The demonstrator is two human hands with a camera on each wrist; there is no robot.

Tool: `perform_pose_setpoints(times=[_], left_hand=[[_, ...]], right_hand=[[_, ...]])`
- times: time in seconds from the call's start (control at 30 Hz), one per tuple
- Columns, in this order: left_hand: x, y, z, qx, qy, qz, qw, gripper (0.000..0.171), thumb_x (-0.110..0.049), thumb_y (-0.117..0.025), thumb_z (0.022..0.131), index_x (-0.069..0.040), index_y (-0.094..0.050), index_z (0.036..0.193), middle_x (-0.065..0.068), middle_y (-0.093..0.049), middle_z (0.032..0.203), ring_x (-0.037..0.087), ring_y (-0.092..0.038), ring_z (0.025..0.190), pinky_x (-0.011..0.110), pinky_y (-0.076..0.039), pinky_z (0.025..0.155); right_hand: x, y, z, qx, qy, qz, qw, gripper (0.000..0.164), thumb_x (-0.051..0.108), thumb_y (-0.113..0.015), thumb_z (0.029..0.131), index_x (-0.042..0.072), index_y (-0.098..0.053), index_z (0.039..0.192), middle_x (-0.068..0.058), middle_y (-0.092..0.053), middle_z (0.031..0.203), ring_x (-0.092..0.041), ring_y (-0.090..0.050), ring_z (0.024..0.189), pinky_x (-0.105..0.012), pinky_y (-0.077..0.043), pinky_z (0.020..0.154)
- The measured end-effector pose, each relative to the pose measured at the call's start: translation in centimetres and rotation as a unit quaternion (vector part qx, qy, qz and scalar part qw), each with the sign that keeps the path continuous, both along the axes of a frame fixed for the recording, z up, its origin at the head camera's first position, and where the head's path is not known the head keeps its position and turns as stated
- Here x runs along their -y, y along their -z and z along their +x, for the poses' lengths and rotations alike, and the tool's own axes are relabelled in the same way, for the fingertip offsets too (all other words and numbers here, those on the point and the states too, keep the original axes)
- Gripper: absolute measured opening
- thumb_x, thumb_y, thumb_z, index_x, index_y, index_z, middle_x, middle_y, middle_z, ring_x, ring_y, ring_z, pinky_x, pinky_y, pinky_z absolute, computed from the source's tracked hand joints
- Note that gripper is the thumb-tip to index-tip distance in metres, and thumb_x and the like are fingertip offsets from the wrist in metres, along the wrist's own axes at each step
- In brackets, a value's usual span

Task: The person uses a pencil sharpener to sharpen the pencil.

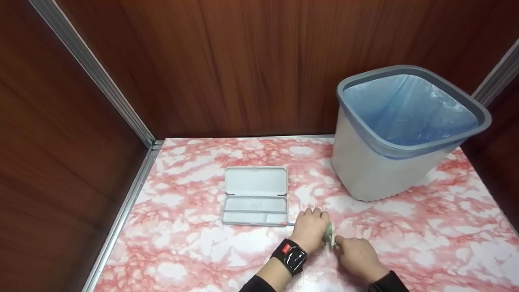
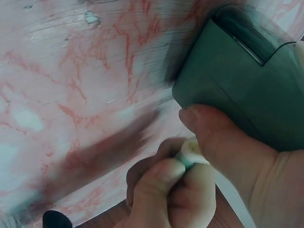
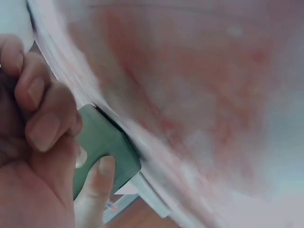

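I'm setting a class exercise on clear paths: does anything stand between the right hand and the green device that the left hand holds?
Nothing visible blocks the right hand, which pinches a small pale piece close beside the green device. The left hand grips the device; whether the piece joins it is unclear.

Box in the left hand: dull green, with a dark see-through window
Small piece between the right hand's fingers: teal beside cream
Thin stick left of the left hand: blue, orange-red end
Case beyond that hand, leftward: plain pale grey
Bin beyond the right hand: off-white, grey rim, blue liner
Tabletop under both hands: white, marbled in pinkish red
Panels beyond the hands: dark red-brown, streaked wood grain
Wristband behind the left hand: black, red patch
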State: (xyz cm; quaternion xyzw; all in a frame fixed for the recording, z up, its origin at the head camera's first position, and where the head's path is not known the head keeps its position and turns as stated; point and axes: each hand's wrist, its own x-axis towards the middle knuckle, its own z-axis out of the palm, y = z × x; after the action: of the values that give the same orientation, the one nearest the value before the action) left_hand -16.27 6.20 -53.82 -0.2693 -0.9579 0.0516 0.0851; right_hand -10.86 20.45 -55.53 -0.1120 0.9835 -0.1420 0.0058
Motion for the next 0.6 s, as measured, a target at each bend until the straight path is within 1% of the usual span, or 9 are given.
perform_pose_setpoints(times=[0.07, 0.13, 0.27, 0.47, 0.53, 0.6], left_hand=[[-0.1, 0.0, 0.0, 0.002, -0.001, 0.002, 1.0000, 0.063, -0.054, -0.079, 0.052, -0.021, -0.051, 0.097, -0.005, -0.059, 0.091, 0.013, -0.056, 0.080, 0.026, -0.041, 0.063], [-0.2, 0.0, 0.0, 0.002, -0.004, 0.002, 1.0000, 0.063, -0.054, -0.080, 0.051, -0.022, -0.051, 0.097, -0.005, -0.059, 0.091, 0.013, -0.056, 0.080, 0.025, -0.041, 0.063], [-0.1, 0.0, -0.1, 0.001, -0.006, 0.003, 1.0000, 0.063, -0.054, -0.080, 0.051, -0.023, -0.050, 0.097, -0.005, -0.059, 0.092, 0.013, -0.055, 0.080, 0.025, -0.041, 0.063], [-0.2, 0.2, 0.0, -0.018, -0.001, 0.011, 0.9998, 0.064, -0.054, -0.081, 0.049, -0.023, -0.049, 0.096, -0.006, -0.059, 0.089, 0.013, -0.055, 0.078, 0.026, -0.040, 0.061], [-0.1, 0.3, 0.0, -0.019, 0.000, 0.012, 0.9998, 0.064, -0.054, -0.081, 0.049, -0.023, -0.049, 0.096, -0.006, -0.059, 0.089, 0.013, -0.055, 0.078, 0.026, -0.040, 0.061], [-0.1, 0.3, -0.1, -0.012, 0.001, 0.009, 0.9999, 0.065, -0.054, -0.081, 0.050, -0.023, -0.049, 0.097, -0.005, -0.059, 0.090, 0.013, -0.055, 0.078, 0.026, -0.040, 0.062]], right_hand=[[-0.3, -0.4, 0.4, -0.004, -0.005, -0.014, 1.000, 0.022, 0.009, -0.059, 0.077, 0.017, -0.043, 0.065, 0.003, -0.043, 0.051, -0.019, -0.043, 0.047, -0.035, -0.032, 0.052], [-0.4, -0.7, 0.6, -0.018, -0.010, -0.024, 0.999, 0.024, 0.006, -0.060, 0.074, 0.018, -0.042, 0.064, 0.004, -0.040, 0.051, -0.016, -0.040, 0.047, -0.032, -0.030, 0.052], [-0.3, -1.0, 0.7, -0.053, -0.011, -0.028, 0.998, 0.024, 0.006, -0.061, 0.071, 0.018, -0.041, 0.064, 0.005, -0.040, 0.050, -0.014, -0.040, 0.048, -0.031, -0.028, 0.055], [-0.4, -1.6, 0.8, -0.056, 0.010, -0.055, 0.997, 0.024, 0.015, -0.066, 0.075, 0.018, -0.045, 0.063, 0.006, -0.039, 0.051, -0.012, -0.038, 0.050, -0.029, -0.027, 0.057], [-0.4, -1.8, 0.8, -0.064, 0.012, -0.062, 0.996, 0.024, 0.017, -0.066, 0.076, 0.019, -0.046, 0.064, 0.007, -0.038, 0.052, -0.010, -0.036, 0.050, -0.028, -0.026, 0.057], [-0.4, -1.9, 0.7, -0.073, 0.014, -0.067, 0.995, 0.022, 0.016, -0.066, 0.076, 0.019, -0.047, 0.065, 0.008, -0.038, 0.052, -0.009, -0.035, 0.051, -0.028, -0.027, 0.058]])
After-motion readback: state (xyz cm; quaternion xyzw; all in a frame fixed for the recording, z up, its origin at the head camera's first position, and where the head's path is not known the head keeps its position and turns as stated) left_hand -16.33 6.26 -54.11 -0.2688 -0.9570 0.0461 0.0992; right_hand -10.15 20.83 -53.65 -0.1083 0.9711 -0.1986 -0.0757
